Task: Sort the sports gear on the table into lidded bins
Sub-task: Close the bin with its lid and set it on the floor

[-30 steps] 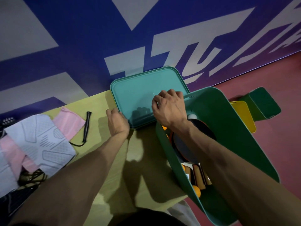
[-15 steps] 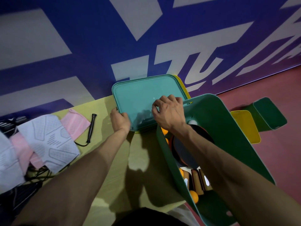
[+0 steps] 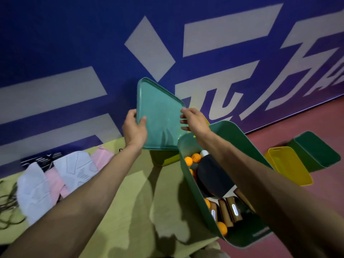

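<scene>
The teal lid [image 3: 160, 116] is held up tilted, gripped at two sides. The open green bin [image 3: 232, 131] beside it is filled with table tennis paddles [image 3: 212, 179] and orange balls [image 3: 188, 161].

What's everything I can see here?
Teal plastic lid: one, teal, held above the table.
Green plastic bin: one, green, open, table's right end.
Table-tennis bats: several, black faces, wooden handles, inside that bin.
Small balls: five orange, one white, inside it.
Yellow floor bin: one, yellow, red floor, right.
Dark green floor bin: one, beside it.
Pink-and-white shoes: two, soles up, table's left.
Left hand: grips lid's left edge.
Right hand: holds lid's right edge.
</scene>
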